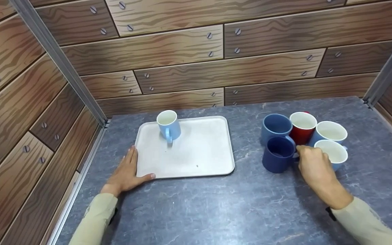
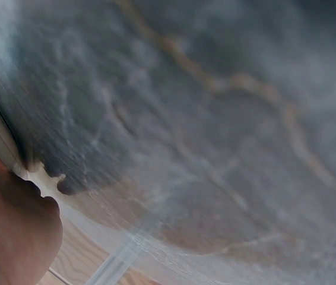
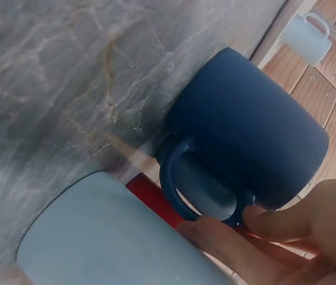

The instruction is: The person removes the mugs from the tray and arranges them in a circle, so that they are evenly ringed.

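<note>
In the head view my right hand (image 1: 315, 166) is at the handle of a dark blue mug (image 1: 277, 160). The right wrist view shows thumb and fingers (image 3: 227, 243) pinching that handle (image 3: 174, 190), and the mug (image 3: 245, 130) stands upright on the table. My left hand (image 1: 124, 173) touches the left front corner of a white tray (image 1: 199, 153), fingers straight along its side and thumb at the front edge. On the tray's back left stands a light blue mug (image 1: 172, 131), handle toward me. The left wrist view is mostly blurred tabletop.
Close around the dark blue mug are a medium blue mug (image 1: 267, 131), a red mug (image 1: 299, 134) with white inside, and two light blue mugs (image 1: 330, 131), one in front of the other. Wood-patterned walls (image 1: 182, 64) bound the grey marbled table (image 1: 202, 207) at back and sides.
</note>
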The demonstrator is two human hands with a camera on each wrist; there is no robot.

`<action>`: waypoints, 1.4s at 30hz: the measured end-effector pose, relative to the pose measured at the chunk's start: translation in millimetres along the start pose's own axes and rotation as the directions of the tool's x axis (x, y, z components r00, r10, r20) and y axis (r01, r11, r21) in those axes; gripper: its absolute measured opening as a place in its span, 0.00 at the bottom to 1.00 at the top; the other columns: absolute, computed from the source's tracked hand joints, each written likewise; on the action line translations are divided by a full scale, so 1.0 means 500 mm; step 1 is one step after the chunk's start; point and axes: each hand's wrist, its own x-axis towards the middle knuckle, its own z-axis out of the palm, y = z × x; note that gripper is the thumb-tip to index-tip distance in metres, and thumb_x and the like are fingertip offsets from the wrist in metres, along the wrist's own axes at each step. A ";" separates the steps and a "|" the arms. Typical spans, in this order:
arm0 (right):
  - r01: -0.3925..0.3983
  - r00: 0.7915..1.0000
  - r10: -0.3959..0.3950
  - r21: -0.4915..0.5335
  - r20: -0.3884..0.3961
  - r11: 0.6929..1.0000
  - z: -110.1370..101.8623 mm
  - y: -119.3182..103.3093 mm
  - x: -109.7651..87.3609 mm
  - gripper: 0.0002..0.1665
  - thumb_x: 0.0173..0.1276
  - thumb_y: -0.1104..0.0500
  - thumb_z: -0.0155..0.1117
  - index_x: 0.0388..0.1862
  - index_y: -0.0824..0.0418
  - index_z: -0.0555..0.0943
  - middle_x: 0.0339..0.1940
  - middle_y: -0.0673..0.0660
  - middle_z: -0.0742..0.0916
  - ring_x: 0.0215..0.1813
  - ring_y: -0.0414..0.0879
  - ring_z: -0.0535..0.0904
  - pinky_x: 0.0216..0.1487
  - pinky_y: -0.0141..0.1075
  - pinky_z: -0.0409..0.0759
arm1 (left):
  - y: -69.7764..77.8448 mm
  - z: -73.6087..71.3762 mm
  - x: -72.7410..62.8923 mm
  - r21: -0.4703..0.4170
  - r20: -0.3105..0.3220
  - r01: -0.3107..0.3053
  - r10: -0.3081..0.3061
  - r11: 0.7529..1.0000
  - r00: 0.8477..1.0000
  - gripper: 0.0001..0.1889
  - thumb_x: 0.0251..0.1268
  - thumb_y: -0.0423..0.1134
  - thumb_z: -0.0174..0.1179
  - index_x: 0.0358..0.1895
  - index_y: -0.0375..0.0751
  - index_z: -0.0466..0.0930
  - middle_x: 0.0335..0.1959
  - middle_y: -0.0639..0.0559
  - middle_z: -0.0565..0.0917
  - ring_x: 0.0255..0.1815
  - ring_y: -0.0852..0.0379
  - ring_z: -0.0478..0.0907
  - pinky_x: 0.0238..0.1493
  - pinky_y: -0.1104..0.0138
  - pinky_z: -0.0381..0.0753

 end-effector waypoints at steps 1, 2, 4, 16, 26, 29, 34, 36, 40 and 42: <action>0.000 1.000 0.000 0.001 0.008 1.000 0.001 0.000 0.002 0.10 0.57 0.81 0.57 0.26 0.69 0.78 0.25 0.71 0.86 0.28 0.76 0.82 0.26 0.71 0.76 | 0.000 0.000 0.000 -0.001 -0.001 0.000 0.000 1.000 1.000 0.72 0.59 0.81 0.61 0.86 0.27 0.37 0.89 0.32 0.38 0.90 0.34 0.38 0.89 0.44 0.44; -0.002 1.000 0.002 0.002 0.014 1.000 0.002 0.001 0.004 0.10 0.56 0.81 0.57 0.26 0.70 0.78 0.26 0.71 0.86 0.29 0.76 0.82 0.27 0.71 0.77 | 0.000 0.000 0.000 -0.003 -0.001 -0.001 0.001 1.000 1.000 0.72 0.59 0.81 0.61 0.86 0.27 0.37 0.89 0.32 0.38 0.90 0.34 0.38 0.89 0.44 0.44; -0.008 1.000 0.008 0.003 0.024 1.000 0.002 0.001 0.006 0.10 0.55 0.82 0.56 0.28 0.71 0.78 0.27 0.72 0.86 0.30 0.77 0.82 0.29 0.71 0.77 | 0.001 -0.001 0.000 -0.005 -0.002 -0.004 0.004 1.000 1.000 0.72 0.59 0.81 0.61 0.86 0.27 0.37 0.89 0.32 0.39 0.90 0.34 0.38 0.89 0.44 0.44; 0.008 1.000 -0.008 0.022 -0.003 1.000 -0.005 -0.005 0.005 0.09 0.54 0.82 0.57 0.29 0.71 0.77 0.27 0.71 0.84 0.30 0.75 0.82 0.26 0.71 0.76 | 0.005 -0.002 -0.006 -0.004 -0.004 -0.006 0.006 1.000 1.000 0.72 0.59 0.81 0.61 0.86 0.27 0.37 0.89 0.31 0.39 0.90 0.34 0.39 0.89 0.44 0.45; 0.128 0.973 -0.096 0.145 -0.212 0.981 -0.021 -0.075 0.048 0.12 0.71 0.71 0.68 0.51 0.74 0.87 0.43 0.70 0.90 0.43 0.69 0.89 0.42 0.64 0.87 | 0.004 -0.003 -0.005 -0.005 -0.007 -0.010 0.010 1.000 1.000 0.72 0.60 0.80 0.61 0.86 0.26 0.36 0.89 0.31 0.39 0.90 0.34 0.39 0.89 0.44 0.44; 0.167 0.972 -0.128 0.192 -0.199 0.967 -0.008 -0.104 0.069 0.13 0.69 0.67 0.72 0.50 0.73 0.88 0.45 0.69 0.91 0.46 0.67 0.90 0.48 0.61 0.88 | 0.005 -0.003 -0.005 -0.015 0.002 -0.007 0.007 1.000 1.000 0.72 0.60 0.80 0.62 0.86 0.27 0.36 0.89 0.31 0.38 0.90 0.34 0.38 0.89 0.44 0.44; 0.200 0.980 -0.185 0.341 -0.074 0.919 0.033 -0.162 0.116 0.15 0.69 0.63 0.75 0.51 0.72 0.89 0.47 0.68 0.92 0.50 0.64 0.90 0.55 0.56 0.88 | 0.000 -0.001 -0.006 -0.018 -0.002 -0.009 0.009 1.000 1.000 0.72 0.60 0.80 0.62 0.86 0.26 0.36 0.89 0.31 0.38 0.90 0.33 0.38 0.89 0.44 0.43; 0.183 0.980 -0.201 0.405 0.001 0.896 0.054 -0.189 0.136 0.17 0.71 0.63 0.74 0.53 0.72 0.88 0.49 0.69 0.92 0.50 0.63 0.90 0.55 0.55 0.89 | -0.003 -0.001 -0.007 -0.015 -0.006 -0.010 0.010 1.000 1.000 0.72 0.60 0.80 0.61 0.86 0.26 0.36 0.89 0.31 0.38 0.90 0.33 0.38 0.89 0.44 0.43; 0.129 0.969 -0.214 0.494 0.119 0.860 0.097 -0.248 0.171 0.20 0.72 0.60 0.73 0.57 0.73 0.86 0.53 0.70 0.91 0.52 0.65 0.89 0.55 0.55 0.90 | -0.001 -0.002 -0.005 -0.013 -0.011 -0.017 0.017 1.000 1.000 0.72 0.60 0.80 0.62 0.85 0.25 0.36 0.88 0.30 0.38 0.89 0.32 0.39 0.89 0.43 0.43; 0.109 0.964 -0.220 0.534 0.147 0.839 0.119 -0.278 0.187 0.20 0.72 0.60 0.73 0.56 0.73 0.86 0.53 0.71 0.90 0.52 0.66 0.89 0.54 0.55 0.90 | 0.003 -0.002 -0.004 -0.014 -0.011 -0.020 0.020 1.000 1.000 0.72 0.60 0.79 0.62 0.85 0.26 0.36 0.88 0.30 0.39 0.89 0.32 0.39 0.89 0.43 0.43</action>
